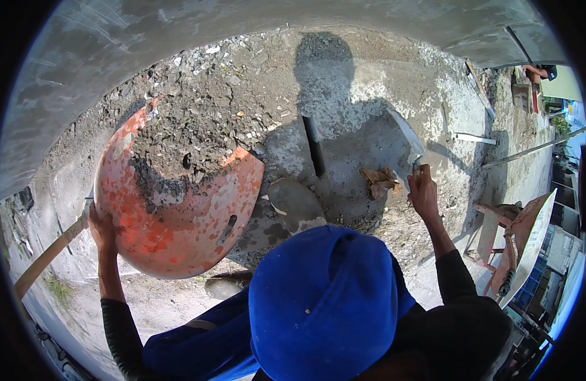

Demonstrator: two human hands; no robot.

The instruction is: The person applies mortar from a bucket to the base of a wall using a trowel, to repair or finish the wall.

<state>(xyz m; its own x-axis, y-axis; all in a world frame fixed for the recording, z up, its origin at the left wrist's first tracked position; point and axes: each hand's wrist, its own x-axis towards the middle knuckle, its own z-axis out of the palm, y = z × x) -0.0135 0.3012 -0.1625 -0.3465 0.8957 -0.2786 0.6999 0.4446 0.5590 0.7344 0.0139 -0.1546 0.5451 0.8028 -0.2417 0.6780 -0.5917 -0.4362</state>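
At the left, a worn orange plastic tub (172,235) with a slot-shaped handle hole lies tilted, its curved wall spotted with mortar. Grey, lumpy mortar (194,140) fills its mouth and merges with the rubble beyond. My left hand (102,227) is closed on the tub's left edge. Just beside it ends a wooden handle (48,260), whose far part is hidden. On the right, my right hand (423,190) grips a trowel (405,134), its pale blade pointing away over the damp ground. A crumpled brown leaf (378,183) lies left of that hand.
A grey wall (242,16) curves along the far side. At right stand a wheelbarrow (527,247) and a long pole (534,149). Another person's hand (534,71) shows at the far right. A dark narrow slot or bar (314,147) and a white strip (474,138) mark the ground.
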